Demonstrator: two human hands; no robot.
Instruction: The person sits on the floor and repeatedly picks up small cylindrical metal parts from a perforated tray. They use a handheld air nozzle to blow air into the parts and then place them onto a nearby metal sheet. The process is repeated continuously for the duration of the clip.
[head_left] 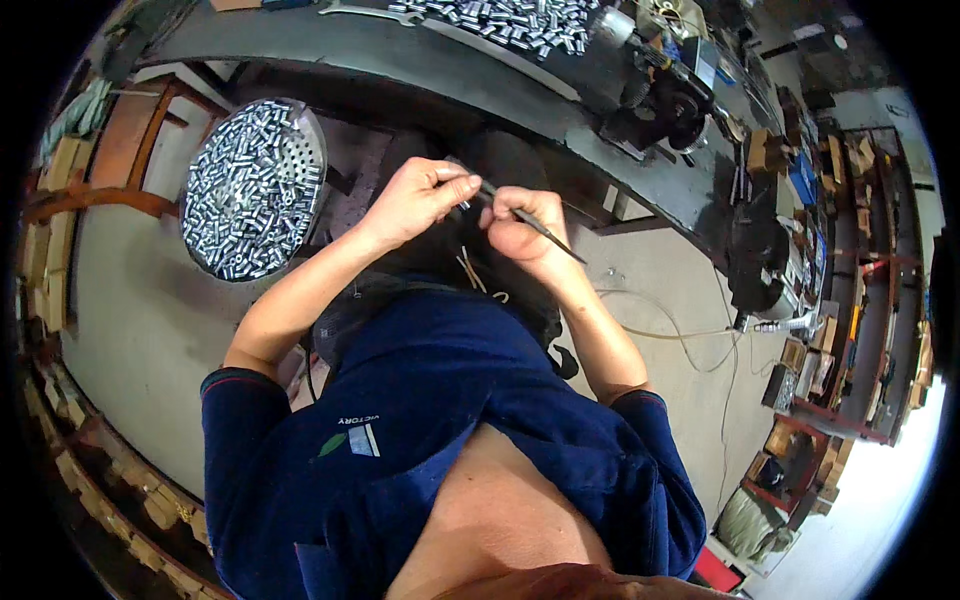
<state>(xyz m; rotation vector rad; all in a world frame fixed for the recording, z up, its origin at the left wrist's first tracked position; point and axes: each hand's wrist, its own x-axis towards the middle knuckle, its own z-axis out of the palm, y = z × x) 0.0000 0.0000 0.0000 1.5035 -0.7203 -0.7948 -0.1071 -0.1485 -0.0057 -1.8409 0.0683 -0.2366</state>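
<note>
In front of my lap both hands are brought close together. My right hand (pixel 525 222) is closed around a thin, dark, tapered rod (pixel 548 235) that looks like a file. The rod slants from beside my left fingertips down to the right, past the right wrist. My left hand (pixel 425 198) is pinched, thumb against fingers, at the rod's upper end. A small shiny metal piece (pixel 464 205) shows just under the left fingertips, mostly hidden by them. On the left, a perforated round tray (pixel 312 150) bears a heap of short silvery metal sleeves (pixel 240 195).
A dark workbench (pixel 480 75) runs across the front, with another pile of metal sleeves (pixel 530 22) and a wrench (pixel 370 12) on it. A dark machine (pixel 665 115) stands on its right part. Shelves (pixel 870 300) line the right side. A pale hose (pixel 670 330) trails over the floor.
</note>
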